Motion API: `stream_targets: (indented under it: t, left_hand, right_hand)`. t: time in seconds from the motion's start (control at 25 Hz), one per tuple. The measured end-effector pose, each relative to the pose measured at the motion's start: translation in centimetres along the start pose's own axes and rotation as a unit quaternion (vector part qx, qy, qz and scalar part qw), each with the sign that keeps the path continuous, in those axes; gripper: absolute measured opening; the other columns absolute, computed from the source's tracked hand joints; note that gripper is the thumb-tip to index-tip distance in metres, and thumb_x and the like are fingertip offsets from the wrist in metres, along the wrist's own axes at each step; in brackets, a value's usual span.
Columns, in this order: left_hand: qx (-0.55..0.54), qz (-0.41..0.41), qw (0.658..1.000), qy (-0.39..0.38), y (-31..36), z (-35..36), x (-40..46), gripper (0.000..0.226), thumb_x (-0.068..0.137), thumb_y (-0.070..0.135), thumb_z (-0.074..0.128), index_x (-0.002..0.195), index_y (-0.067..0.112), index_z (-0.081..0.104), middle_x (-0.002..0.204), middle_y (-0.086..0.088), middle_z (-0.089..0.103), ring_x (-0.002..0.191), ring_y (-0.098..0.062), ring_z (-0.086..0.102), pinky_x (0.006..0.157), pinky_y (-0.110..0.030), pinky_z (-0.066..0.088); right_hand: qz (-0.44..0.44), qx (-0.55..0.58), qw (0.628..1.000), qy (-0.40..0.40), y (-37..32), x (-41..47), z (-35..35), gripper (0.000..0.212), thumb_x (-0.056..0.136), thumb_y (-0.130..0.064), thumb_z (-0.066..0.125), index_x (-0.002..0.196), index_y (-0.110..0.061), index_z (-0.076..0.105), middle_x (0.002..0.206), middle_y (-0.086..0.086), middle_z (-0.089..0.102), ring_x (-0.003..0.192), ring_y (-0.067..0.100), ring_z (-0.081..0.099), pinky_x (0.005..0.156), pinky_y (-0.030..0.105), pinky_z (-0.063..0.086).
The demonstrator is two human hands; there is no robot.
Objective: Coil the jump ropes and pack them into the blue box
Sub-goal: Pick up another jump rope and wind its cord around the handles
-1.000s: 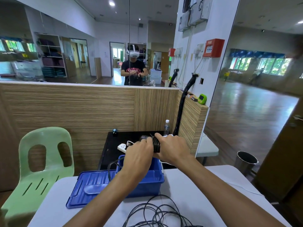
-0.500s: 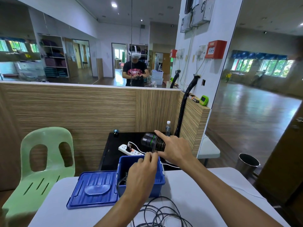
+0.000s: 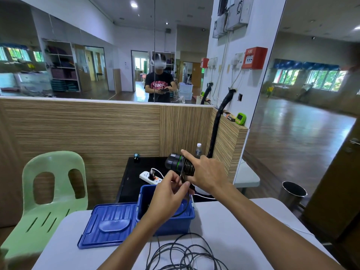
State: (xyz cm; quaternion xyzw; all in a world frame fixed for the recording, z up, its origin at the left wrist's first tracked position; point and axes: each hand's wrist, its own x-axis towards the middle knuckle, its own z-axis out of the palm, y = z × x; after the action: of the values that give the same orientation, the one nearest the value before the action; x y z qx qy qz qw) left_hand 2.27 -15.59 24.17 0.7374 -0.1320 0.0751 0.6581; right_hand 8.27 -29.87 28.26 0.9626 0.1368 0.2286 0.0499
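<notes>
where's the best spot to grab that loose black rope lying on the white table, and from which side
Probably take the loose rope where its loops overlap, near the middle of the tangle, coming down from above: it lies flat on the white table, so several strands can be gathered at once. The left hand looks better placed; the right hand grips the wrapped handles.

Handles (image 3: 178, 164) in the right hand (image 3: 206, 175) are black with a green ring and black cord wound round them; box (image 3: 173, 223) under the left hand (image 3: 167, 199) is blue, its lid (image 3: 109, 225) just left of it is blue too. Loose cord (image 3: 185, 252) nearer than the hands is black on a white table (image 3: 233, 230), and the chair (image 3: 48, 191) far left is pale green.
</notes>
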Motion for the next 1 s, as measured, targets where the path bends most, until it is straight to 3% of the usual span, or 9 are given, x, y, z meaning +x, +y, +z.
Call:
stream_targets:
  t: [0.08, 0.2, 0.36, 0.56, 0.64, 0.72, 0.84, 0.92, 1.0]
  left_hand:
    - [-0.018, -0.022, 0.999, -0.02, 0.0, -0.4, 0.6, 0.025, 0.095, 0.001, 0.049, 0.076, 0.009, 0.035, 0.085, -0.016, 0.073, 0.08, -0.023, 0.073, 0.063, -0.029, 0.054]
    - [0.016, -0.014, 1.0, 0.0, -0.4, -0.3, 0.7, 0.016, 0.094, 0.0, 0.044, 0.082, 0.009, 0.042, 0.08, -0.011, 0.066, 0.061, -0.019, 0.062, 0.053, -0.03, 0.051]
    - [0.244, 0.036, 0.962, 0.114, -0.8, 1.3, -0.6, 0.011, 0.099, 0.019, 0.041, 0.101, 0.029, 0.042, 0.083, 0.013, 0.059, 0.067, -0.005, 0.056, 0.058, -0.031, 0.046]
    - [0.331, -0.015, 0.929, 0.163, 0.1, 2.4, -1.1, 0.043, 0.099, 0.051, 0.021, 0.136, 0.029, 0.024, 0.073, 0.004, 0.061, 0.065, -0.012, 0.057, 0.049, -0.029, 0.034]
    - [0.267, -0.05, 0.952, 0.143, 0.4, 2.3, -0.8, 0.043, 0.101, 0.048, 0.019, 0.115, 0.022, 0.05, 0.077, 0.006, 0.061, 0.071, -0.012, 0.056, 0.058, -0.03, 0.04]
    - [0.089, -0.122, 0.981, 0.126, 0.0, 2.1, -0.2, 0.046, 0.103, 0.043, 0.025, 0.097, 0.017, 0.063, 0.072, 0.005, 0.056, 0.063, -0.009, 0.05, 0.057, -0.025, 0.039]
    - [-0.151, -0.226, 0.96, 0.076, -0.3, 1.2, 0.4, 0.037, 0.102, 0.034, 0.04, 0.099, 0.009, 0.067, 0.058, 0.003, 0.044, 0.047, -0.005, 0.034, 0.043, -0.018, 0.029]
    - [-0.132, -0.185, 0.971, 0.067, -0.1, 0.9, 0.2, 0.033, 0.102, 0.031, 0.044, 0.096, 0.01, 0.069, 0.052, 0.006, 0.042, 0.045, -0.004, 0.032, 0.042, -0.016, 0.028]
    - [0.016, -0.083, 0.992, 0.096, 0.4, 1.3, -0.1, 0.033, 0.101, 0.031, 0.044, 0.085, 0.016, 0.068, 0.048, 0.009, 0.042, 0.044, -0.002, 0.035, 0.043, -0.015, 0.03]
  right_hand:
    - [-0.004, -0.003, 1.0, 0.003, -0.2, 0.1, -0.1, 0.082, 0.085, -0.068, 0.054, 0.153, -0.044, 0.013, 0.096, 0.008, 0.063, 0.081, 0.027, 0.066, 0.058, 0.033, 0.037]
    - [-0.003, 0.001, 1.0, 0.006, -0.2, 0.3, 0.0, 0.082, 0.085, -0.068, 0.053, 0.153, -0.043, 0.015, 0.096, 0.009, 0.063, 0.081, 0.027, 0.066, 0.057, 0.032, 0.037]
    - [0.017, 0.004, 1.0, 0.009, -0.3, 0.5, 0.0, 0.084, 0.084, -0.072, 0.053, 0.153, -0.042, 0.016, 0.094, 0.008, 0.063, 0.08, 0.027, 0.065, 0.057, 0.032, 0.038]
    - [0.02, 0.024, 1.0, 0.002, -0.4, 0.6, 0.4, 0.082, 0.085, -0.068, 0.054, 0.153, -0.04, 0.018, 0.098, 0.01, 0.065, 0.084, 0.029, 0.066, 0.061, 0.035, 0.041]
    - [0.032, 0.029, 0.999, 0.0, -0.2, 0.4, 0.7, 0.08, 0.085, -0.067, 0.056, 0.152, -0.04, 0.021, 0.097, 0.009, 0.065, 0.083, 0.029, 0.066, 0.063, 0.035, 0.044]
    - [0.037, 0.025, 0.999, 0.004, -0.1, 0.2, 1.1, 0.08, 0.084, -0.067, 0.056, 0.152, -0.041, 0.022, 0.095, 0.008, 0.065, 0.082, 0.028, 0.066, 0.064, 0.035, 0.044]
    - [0.043, 0.02, 0.999, -0.002, 0.3, 0.2, 1.4, 0.082, 0.084, -0.067, 0.057, 0.152, -0.041, 0.019, 0.093, 0.007, 0.065, 0.082, 0.027, 0.066, 0.064, 0.034, 0.044]
    - [0.048, 0.022, 0.999, 0.0, 0.6, 0.1, 1.6, 0.081, 0.084, -0.068, 0.057, 0.152, -0.04, 0.022, 0.089, 0.006, 0.065, 0.08, 0.026, 0.066, 0.062, 0.034, 0.045]
    - [0.046, 0.031, 0.998, 0.002, 0.6, -0.1, 1.7, 0.078, 0.084, -0.069, 0.056, 0.149, -0.038, 0.027, 0.089, 0.003, 0.068, 0.08, 0.025, 0.067, 0.059, 0.033, 0.042]
